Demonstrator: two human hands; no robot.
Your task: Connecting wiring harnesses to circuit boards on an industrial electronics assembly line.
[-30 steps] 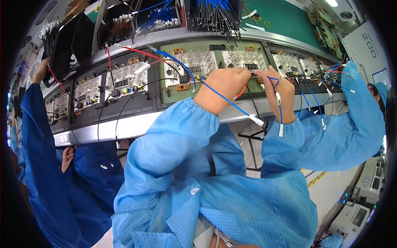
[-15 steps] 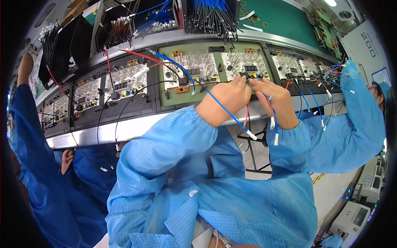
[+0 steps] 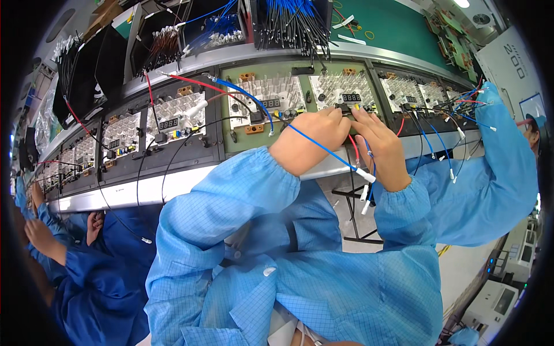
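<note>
A white circuit board (image 3: 330, 92) with a small digit display (image 3: 351, 98) sits in the green fixture frame (image 3: 228, 138) in front of me. My left hand (image 3: 309, 140) is closed at the board's near edge, and its fingertips hide whatever they pinch. Beside it, my right hand (image 3: 381, 149) reaches the same edge with fingers close together, and a blue wire (image 3: 374, 167) is tucked in them. White-sleeved wire ends hang below that hand. Between my hands a red wire (image 3: 354, 149) drops down. Another blue wire (image 3: 317, 143) crosses over my left hand to a white sleeve.
Further boards with wires (image 3: 173, 115) line the bench on both sides. Trays of blue and black wires (image 3: 294, 23) stand behind on a green mat (image 3: 398, 26). A co-worker's light-blue sleeve (image 3: 490, 155) is at right; a dark-blue sleeve (image 3: 109, 271) is at left.
My hands stay at the board's near edge, the right one shifted slightly lower and left. The hanging wires have swung right and up. The left co-worker's raised arm has come down.
</note>
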